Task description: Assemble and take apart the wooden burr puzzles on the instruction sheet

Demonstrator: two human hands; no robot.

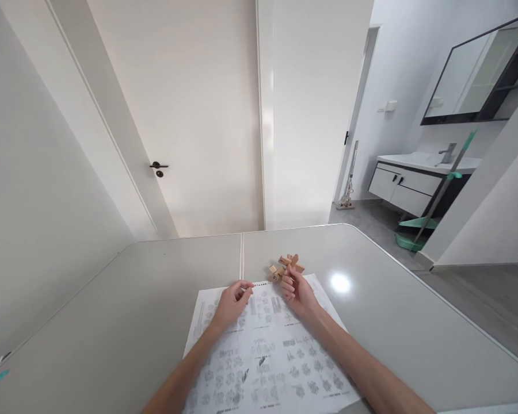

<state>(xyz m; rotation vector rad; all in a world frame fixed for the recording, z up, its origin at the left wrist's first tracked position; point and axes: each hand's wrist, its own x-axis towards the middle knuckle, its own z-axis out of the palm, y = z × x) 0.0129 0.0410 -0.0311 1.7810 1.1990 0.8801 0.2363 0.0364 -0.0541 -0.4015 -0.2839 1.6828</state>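
A small cluster of notched wooden puzzle pieces (294, 261) sits at the far edge of a large printed sheet (263, 328). My right hand (300, 294) is at the near side of this cluster, with thumb and fingers pinched on a wooden puzzle piece. The fingers partly cover that piece, and I cannot tell whether it is joined to the others. To the left, my left hand (232, 302) rests over the sheet's upper part. Its fingers are loosely bent and apart, with nothing between them. Rows of small grey diagrams cover the sheet.
The sheet lies on a glossy grey table (125, 322) with a seam across it. Beyond the table stands a white door (207, 115) with a black handle. At the right are a washbasin cabinet (408, 181), a mop (349, 178) and a green dustpan (410, 241).
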